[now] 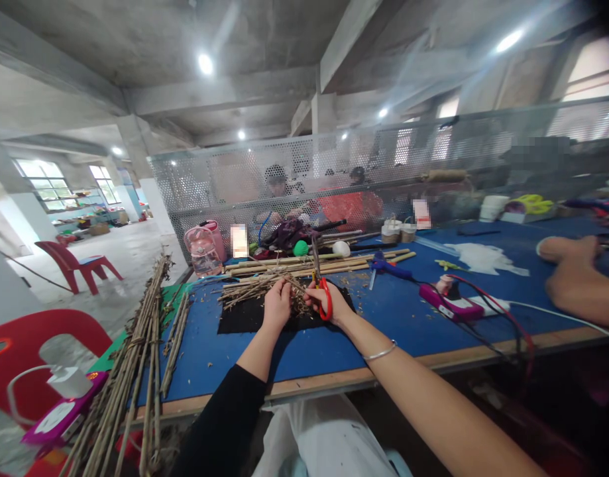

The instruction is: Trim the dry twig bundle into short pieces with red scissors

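Note:
My right hand (331,299) is closed around red-handled scissors (326,301), whose blades point up and away from me. Its fingertips also meet thin dry twigs. Just to the left, my left hand (278,299) pinches dry twigs at the edge of a loose pile of twigs (244,285). Pile and hands are over a black mat (244,319) on the blue tabletop (304,354). Bits of dry leaf lie scattered around the mat. Which single stem each hand grips is too small to make out.
A long bundle of dry stalks (135,351) leans across the table's left edge. Behind the mat lie bamboo sticks (364,262), a green ball (301,248) and a blue glue gun (391,266). A purple power strip (450,303) with cords is at right, near another person's arm (577,281).

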Available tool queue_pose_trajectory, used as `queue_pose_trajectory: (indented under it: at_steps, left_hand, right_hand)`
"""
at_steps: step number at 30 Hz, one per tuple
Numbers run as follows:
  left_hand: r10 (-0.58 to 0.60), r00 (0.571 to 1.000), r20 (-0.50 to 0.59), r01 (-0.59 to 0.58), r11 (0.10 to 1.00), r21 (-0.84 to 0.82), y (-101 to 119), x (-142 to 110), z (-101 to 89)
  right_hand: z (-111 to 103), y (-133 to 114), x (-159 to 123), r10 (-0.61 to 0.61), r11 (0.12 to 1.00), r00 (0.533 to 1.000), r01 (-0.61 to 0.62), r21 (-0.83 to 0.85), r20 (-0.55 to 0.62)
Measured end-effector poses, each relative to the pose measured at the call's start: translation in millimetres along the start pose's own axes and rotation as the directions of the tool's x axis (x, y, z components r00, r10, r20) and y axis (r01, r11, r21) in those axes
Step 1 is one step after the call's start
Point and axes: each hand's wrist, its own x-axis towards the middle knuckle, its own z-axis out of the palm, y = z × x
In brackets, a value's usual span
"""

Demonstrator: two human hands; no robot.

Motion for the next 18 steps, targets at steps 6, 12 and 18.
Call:
queue_pose_trajectory:
  at_steps: [6, 12, 18]
  left_hand:
    - [0.013, 0.999, -0.050, -0.016, 0.998, -0.060, 1.1, 2.1, 5.3]
    - [-0.002, 0.997, 0.072, 0.009, 0.996, -0.088, 0.3, 2.9, 4.4]
    - [0.105, 0.969, 0.222, -0.097, 0.994, -0.050, 2.4, -3.4, 6.1]
  right_hand:
    - [3.1, -1.6, -2.7, 0.011, 1.000, 0.999, -0.011, -0.007, 0.042]
    - [1.4, -1.4, -3.1, 0.064, 0.997, 0.994, -0.069, 0.042, 0.092]
    - [-2.5, 4.0, 2.2, 0.081, 0.983, 0.993, -0.094, 0.158, 0.085]
